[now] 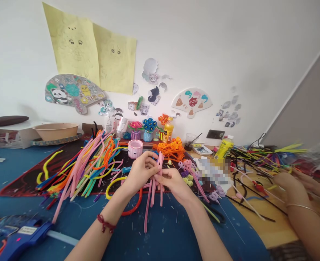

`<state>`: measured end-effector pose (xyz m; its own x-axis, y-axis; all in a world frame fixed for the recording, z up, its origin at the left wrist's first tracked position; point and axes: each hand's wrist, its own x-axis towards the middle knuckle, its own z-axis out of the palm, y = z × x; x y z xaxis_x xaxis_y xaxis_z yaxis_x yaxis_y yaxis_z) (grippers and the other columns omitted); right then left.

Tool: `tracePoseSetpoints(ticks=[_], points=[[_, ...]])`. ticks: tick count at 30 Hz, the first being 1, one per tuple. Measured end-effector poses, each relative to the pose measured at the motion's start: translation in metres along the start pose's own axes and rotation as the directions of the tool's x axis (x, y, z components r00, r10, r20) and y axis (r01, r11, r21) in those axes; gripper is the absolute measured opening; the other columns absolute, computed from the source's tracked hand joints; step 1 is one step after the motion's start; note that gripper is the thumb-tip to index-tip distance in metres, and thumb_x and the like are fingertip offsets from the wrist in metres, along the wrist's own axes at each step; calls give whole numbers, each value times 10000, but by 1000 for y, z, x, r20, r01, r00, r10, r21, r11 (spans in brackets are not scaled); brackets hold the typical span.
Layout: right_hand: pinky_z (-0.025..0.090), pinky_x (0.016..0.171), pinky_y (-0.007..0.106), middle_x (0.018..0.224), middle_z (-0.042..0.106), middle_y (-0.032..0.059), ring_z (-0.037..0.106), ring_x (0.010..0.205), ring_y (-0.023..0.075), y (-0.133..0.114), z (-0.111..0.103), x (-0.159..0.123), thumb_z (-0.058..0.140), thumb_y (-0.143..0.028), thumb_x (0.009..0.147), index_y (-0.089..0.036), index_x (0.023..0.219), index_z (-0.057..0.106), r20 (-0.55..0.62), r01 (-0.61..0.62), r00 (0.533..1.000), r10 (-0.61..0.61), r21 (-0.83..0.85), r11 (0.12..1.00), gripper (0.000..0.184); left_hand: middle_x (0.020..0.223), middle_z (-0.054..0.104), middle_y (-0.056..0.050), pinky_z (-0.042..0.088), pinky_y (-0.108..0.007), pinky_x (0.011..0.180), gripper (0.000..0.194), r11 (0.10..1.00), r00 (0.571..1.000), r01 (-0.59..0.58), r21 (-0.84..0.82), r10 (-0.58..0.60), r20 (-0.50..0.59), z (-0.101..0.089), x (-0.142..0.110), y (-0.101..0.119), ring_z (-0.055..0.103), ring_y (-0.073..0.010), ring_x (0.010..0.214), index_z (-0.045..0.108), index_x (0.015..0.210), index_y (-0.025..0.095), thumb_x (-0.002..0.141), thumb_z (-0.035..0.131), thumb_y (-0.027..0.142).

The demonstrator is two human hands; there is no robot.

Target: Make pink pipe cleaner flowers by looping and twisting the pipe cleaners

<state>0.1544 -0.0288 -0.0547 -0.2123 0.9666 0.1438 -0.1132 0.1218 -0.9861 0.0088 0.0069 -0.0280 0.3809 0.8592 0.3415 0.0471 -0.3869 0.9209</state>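
Several pink pipe cleaners (146,221) are gathered in a small bundle between my hands, their short ends up and longer ends hanging down. My left hand (139,172) pinches the bundle from the left, thumb against it. On the other side, my right hand (175,183) grips the same strands with its fingers closed, meeting the left fingertips. Just behind the hands stands a small pink cup (135,149) covered in fuzzy strips. A yellow loop (109,188) and a red loop (136,210) lie under my left wrist, partly hidden by it.
Left lies a large pile of coloured pipe cleaners (77,166). A blue glue gun (26,233) is at front left. Behind are an orange bundle (171,148), flower pots (147,135) and a juice bottle (168,130). Another person's hand (290,185) works at right.
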Motion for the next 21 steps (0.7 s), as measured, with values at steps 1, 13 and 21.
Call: tracePoseSetpoints(ticks=[1, 13, 21], points=[[374, 472, 232, 533, 583, -21, 485, 457, 91, -1, 0, 0, 778, -516, 670, -134, 632, 648, -6, 4, 1000, -4, -11, 1000, 406, 703, 614, -6, 436, -228, 564, 339, 1000, 1000, 10, -9, -10, 22, -1, 1, -1, 547, -124, 602, 566, 931, 140, 723, 689, 378], [295, 431, 208, 499, 512, -40, 412, 431, 66, 0, -5, -1, 737, -510, 737, -121, 733, 701, 51, -18, 998, 20, -45, 999, 391, 524, 479, 45, 268, -186, 433, 392, 997, 990, 81, -13, -79, 118, -9, -5, 17, 376, -66, 471, 556, 623, 137, 742, 679, 490], [261, 400, 203, 518, 490, -35, 384, 436, 66, 1, -5, 1, 653, -569, 793, -119, 807, 730, -55, 10, 998, -13, -56, 998, 456, 553, 566, 14, 303, -182, 438, 347, 998, 997, 61, -26, -60, 56, -10, -2, 12, 440, -79, 484, 567, 694, 136, 737, 694, 456]])
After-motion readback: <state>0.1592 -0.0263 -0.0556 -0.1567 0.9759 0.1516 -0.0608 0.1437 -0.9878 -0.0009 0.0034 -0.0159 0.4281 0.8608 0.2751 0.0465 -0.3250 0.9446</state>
